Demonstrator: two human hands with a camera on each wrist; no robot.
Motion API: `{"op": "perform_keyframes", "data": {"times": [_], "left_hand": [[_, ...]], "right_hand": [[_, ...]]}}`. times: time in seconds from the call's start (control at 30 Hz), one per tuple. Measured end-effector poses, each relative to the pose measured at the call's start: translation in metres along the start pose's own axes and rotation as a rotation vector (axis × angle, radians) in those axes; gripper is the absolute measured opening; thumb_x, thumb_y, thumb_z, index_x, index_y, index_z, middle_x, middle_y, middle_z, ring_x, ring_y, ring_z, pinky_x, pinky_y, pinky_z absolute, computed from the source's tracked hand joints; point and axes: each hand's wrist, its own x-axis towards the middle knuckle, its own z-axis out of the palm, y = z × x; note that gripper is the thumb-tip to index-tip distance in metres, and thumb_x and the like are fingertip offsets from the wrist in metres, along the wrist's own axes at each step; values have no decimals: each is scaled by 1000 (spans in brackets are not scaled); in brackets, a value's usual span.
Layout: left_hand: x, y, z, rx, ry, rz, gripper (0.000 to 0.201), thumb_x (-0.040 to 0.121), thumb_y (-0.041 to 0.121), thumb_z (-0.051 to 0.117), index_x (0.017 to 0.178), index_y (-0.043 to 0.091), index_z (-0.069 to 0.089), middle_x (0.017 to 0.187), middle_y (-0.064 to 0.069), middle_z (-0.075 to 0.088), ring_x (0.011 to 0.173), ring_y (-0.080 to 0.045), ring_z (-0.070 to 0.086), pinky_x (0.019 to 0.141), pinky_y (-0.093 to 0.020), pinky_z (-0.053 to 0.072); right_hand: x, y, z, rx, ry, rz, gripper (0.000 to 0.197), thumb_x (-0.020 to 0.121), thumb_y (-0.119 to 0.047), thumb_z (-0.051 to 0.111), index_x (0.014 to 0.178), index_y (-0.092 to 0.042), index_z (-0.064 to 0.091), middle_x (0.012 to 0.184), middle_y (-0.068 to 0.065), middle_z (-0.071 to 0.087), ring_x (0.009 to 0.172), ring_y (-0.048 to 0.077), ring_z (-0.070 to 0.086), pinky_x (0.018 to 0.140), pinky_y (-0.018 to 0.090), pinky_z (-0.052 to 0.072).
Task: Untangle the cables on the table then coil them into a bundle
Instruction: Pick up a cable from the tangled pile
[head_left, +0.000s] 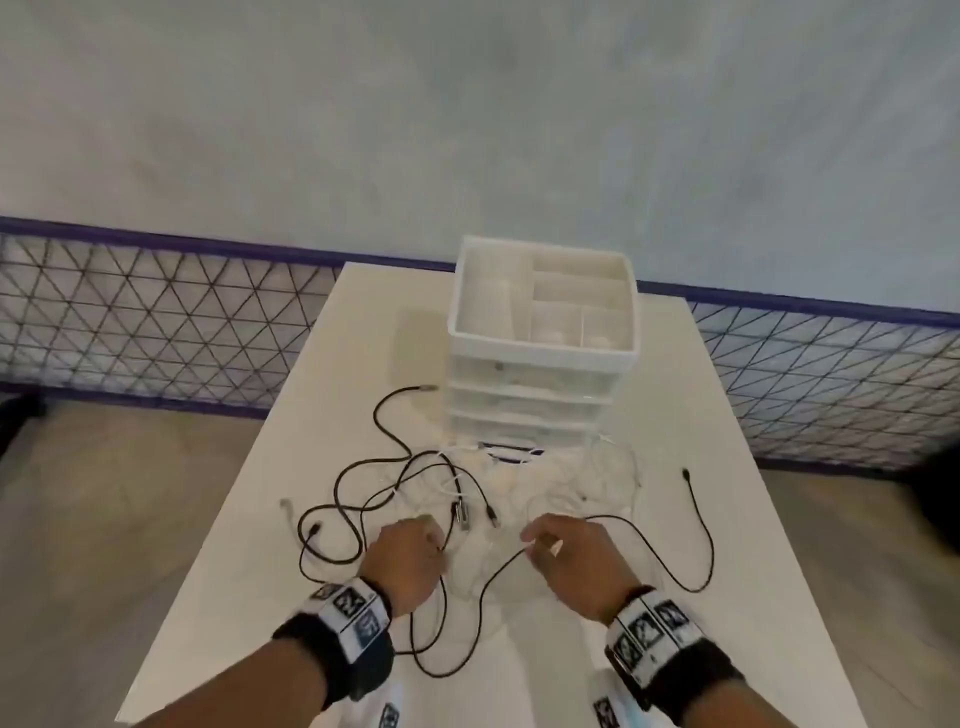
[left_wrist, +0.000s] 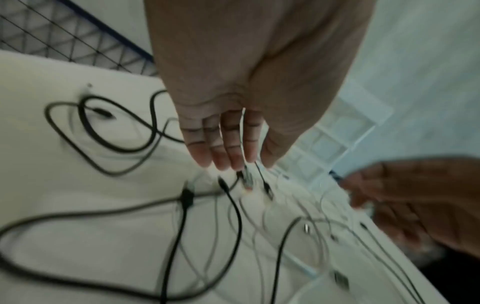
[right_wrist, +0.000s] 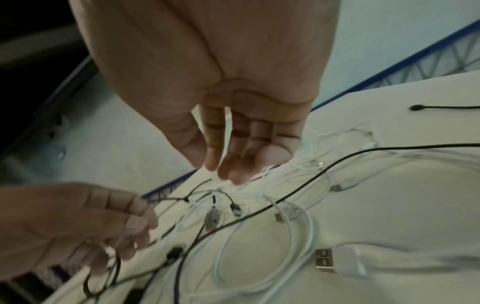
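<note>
1. The cables lie in one loose tangle on the white table (head_left: 249, 571), in front of a white drawer unit (head_left: 540, 332). Nothing is coiled yet, so I judge the task barely begun: separating and bundling both remain.
2. The left hand (head_left: 405, 558) reaches into the tangle's near edge. In the right wrist view its fingers curl around a black cable (right_wrist: 103, 281), seemingly holding a loop of it.
3. The right hand (head_left: 576, 558) hovers just above the tangle, fingers loosely bent, gripping nothing that I can see.
4. The black cables (head_left: 363, 467) are thin, round and matte, falling in wide floppy loops; one end (head_left: 687, 474) lies apart to the right.
5. The white cables (right_wrist: 298, 226) are glossy and faint against the table, one ending in a flat metal USB plug (right_wrist: 324, 260).
</note>
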Motion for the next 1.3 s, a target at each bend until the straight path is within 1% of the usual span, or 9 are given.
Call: {"op": "perform_keyframes", "data": {"times": [0.13,0.3,0.43,0.67,0.8,0.93,1.0,1.1,1.3], "left_hand": [[0,21,23,48,-15,74,24,89,31,61,111,21,59,107,3,63,99,-14,60,87,-30,50],[-5,34,28,-54,-149,157,52,87,27,66,135,21,45,123,1,62,110,-14,59,90,-22,43],[-3,33,17,-195,-28,134,18,99,21,45,93,20,63,80,-1,69,68,-11,64,72,-28,52],[8,20,-48,-377,164,112,36,104,27,42,73,27,62,58,5,57,61,-13,54,66,-32,44],[17,47,-93,-361,373,-14,20,100,33,49,112,20,59,106,-8,61,104,-27,59,88,-37,46],[-6,99,-96,-341,439,133,95,81,50,72,153,23,16,151,-9,26,137,-24,32,114,-44,33],[-18,128,-76,-381,286,342,89,78,50,75,149,25,29,140,1,46,127,-10,46,106,-33,41],[-20,148,-42,-424,74,427,19,94,34,61,106,20,62,80,7,71,78,-4,65,77,-27,50],[-9,74,-22,-217,-114,316,36,101,39,46,69,27,60,48,19,53,48,3,47,59,-22,39]], "right_hand": [[13,-14,23,-271,-166,21,43,83,-17,57,123,-32,63,126,-3,56,117,20,58,98,34,49],[25,-23,21,-239,-160,-30,19,86,-19,63,96,-25,79,98,0,75,91,16,69,83,27,51],[38,-61,-47,33,82,-136,10,83,-15,76,86,-22,82,76,-20,68,67,-18,58,74,3,39],[22,-86,-168,460,600,-68,14,86,-17,74,80,-29,79,60,-14,70,49,5,56,54,19,45],[14,-87,-158,565,359,33,33,97,-33,61,82,-8,76,60,8,60,44,20,49,47,29,40],[7,-113,-146,871,184,-59,37,102,-26,50,88,4,66,63,13,57,47,25,49,53,36,38],[8,-126,-140,939,109,-130,34,104,-22,47,93,4,65,65,14,58,49,25,50,53,36,39],[10,-136,-141,965,86,-177,29,105,-16,41,100,2,64,62,10,55,47,22,46,51,34,35],[9,-109,-184,851,404,-90,33,105,-27,43,92,-18,71,50,-8,34,46,11,24,40,19,23]]}}
